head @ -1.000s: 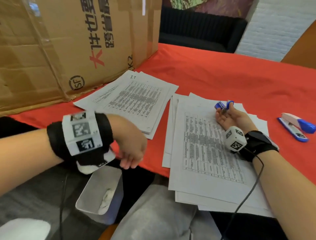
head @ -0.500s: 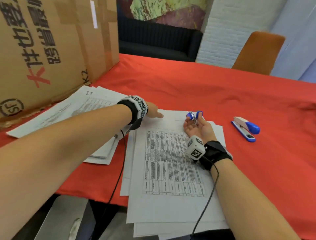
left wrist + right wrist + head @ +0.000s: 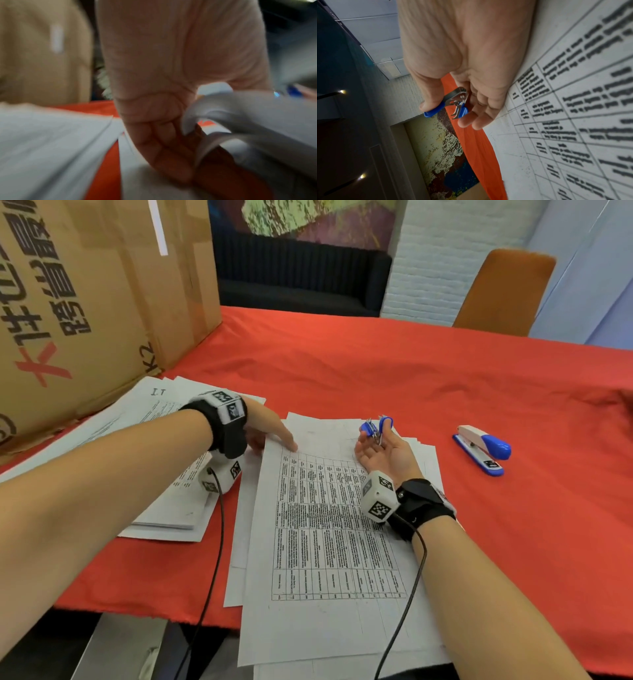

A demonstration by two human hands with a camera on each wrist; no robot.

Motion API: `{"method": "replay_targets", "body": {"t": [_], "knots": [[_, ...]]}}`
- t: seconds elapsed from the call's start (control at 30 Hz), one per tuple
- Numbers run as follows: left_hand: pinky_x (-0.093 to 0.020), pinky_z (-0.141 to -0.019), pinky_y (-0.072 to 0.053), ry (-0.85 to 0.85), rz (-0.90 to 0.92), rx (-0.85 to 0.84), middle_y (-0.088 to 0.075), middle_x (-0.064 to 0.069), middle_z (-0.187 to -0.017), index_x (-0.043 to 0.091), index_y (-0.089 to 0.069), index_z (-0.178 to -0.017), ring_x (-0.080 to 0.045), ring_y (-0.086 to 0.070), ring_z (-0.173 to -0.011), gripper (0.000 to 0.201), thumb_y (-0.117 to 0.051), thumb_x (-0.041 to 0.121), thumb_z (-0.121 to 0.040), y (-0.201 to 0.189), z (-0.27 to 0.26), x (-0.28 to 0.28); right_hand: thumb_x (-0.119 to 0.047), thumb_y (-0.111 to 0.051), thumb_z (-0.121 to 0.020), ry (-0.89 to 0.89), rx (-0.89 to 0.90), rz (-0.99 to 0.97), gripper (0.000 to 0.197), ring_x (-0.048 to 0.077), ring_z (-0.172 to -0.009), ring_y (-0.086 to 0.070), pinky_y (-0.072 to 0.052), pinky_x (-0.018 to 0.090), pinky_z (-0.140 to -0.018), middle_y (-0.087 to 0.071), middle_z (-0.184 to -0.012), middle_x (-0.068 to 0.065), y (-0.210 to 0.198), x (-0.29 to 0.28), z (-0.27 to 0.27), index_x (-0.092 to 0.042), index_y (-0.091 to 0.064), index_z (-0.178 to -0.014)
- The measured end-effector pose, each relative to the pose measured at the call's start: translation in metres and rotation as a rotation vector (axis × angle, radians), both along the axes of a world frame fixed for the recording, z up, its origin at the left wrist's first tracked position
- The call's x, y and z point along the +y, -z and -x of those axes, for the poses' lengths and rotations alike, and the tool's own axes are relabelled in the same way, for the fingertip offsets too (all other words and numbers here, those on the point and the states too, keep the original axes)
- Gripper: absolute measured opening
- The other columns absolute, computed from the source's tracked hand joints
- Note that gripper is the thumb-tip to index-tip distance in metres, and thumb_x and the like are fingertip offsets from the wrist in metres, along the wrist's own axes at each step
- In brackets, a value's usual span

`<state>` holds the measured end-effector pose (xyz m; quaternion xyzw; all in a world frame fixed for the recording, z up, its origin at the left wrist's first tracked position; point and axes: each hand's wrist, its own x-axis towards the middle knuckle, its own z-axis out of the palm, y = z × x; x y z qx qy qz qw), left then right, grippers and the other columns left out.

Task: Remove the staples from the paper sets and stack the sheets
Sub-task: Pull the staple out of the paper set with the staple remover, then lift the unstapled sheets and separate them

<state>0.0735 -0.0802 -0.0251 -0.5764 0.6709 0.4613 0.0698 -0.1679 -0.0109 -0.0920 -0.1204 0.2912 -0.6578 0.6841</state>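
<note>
In the head view, a red tablecloth [image 3: 376, 364] is seen covering the table, with a printed paper set [image 3: 329, 542] lying near the front edge between the forearms and a second stack of sheets [image 3: 171, 508] just to its left, partly under the left wrist. The left hand [image 3: 267, 429] is placed at the top left corner of the paper set, its thumb laid on the top sheet and its other fingers hidden below the edge. The right hand [image 3: 387, 453] is rested palm up on the upper right part of the same set, and a blue staple remover [image 3: 376, 428] is held between its thumb and fingers. A blue and white stapler [image 3: 483, 450] is seen lying on the cloth well to the right, and a cardboard box [image 3: 85, 302] stands at the far left. In the left wrist view, which is blurred, the curled left hand [image 3: 163, 121] is shown pinching lifted corners of the paper set [image 3: 240, 115]. In the right wrist view, the staple remover [image 3: 452, 105] is gripped by the right hand [image 3: 471, 67] between thumb and fingers, its metal claws parted, above the printed paper set [image 3: 573, 121].
</note>
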Motion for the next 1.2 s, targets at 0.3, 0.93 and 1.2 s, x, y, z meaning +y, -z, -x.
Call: {"method": "replay_targets", "body": {"t": [0.3, 0.93, 1.2], "knots": [[-0.037, -0.084, -0.057, -0.206, -0.247, 0.558, -0.067, -0.016, -0.114, 0.001, -0.06, -0.115, -0.026, -0.068, -0.096, 0.03, -0.054, -0.007, -0.087, 0.027, -0.013, 0.064, -0.019, -0.054, -0.096, -0.089, 0.37, -0.019, 0.017, 0.018, -0.083, -0.059, -0.056, 0.027, -0.067, -0.056, -0.091, 0.008, -0.005, -0.006, -0.002, -0.004, -0.055, -0.104], [-0.03, -0.08, -0.053, -0.521, 0.663, 1.118, -0.067, -0.003, -0.113, 0.011, -0.056, -0.122, -0.016, -0.067, -0.098, 0.03, -0.059, 0.016, -0.092, -0.073, -0.028, 0.048, -0.062, -0.058, -0.081, -0.278, 1.262, 0.22, 0.073, 0.04, -0.122, -0.052, -0.046, 0.036, -0.094, -0.042, -0.145, 0.023, -0.125, 0.001, 0.037, -0.011, -0.048, -0.132], [-0.027, -0.092, -0.048, -0.442, 1.173, 1.233, -0.064, -0.004, -0.104, 0.019, -0.052, -0.116, -0.01, -0.062, -0.098, 0.029, -0.045, 0.013, -0.089, -0.162, 0.016, 0.044, -0.002, -0.066, -0.086, 0.193, 0.99, 0.673, 0.031, 0.018, -0.099, -0.065, -0.051, 0.038, -0.097, -0.068, -0.106, 0.004, -0.212, -0.012, -0.014, -0.007, -0.057, -0.115]]}}
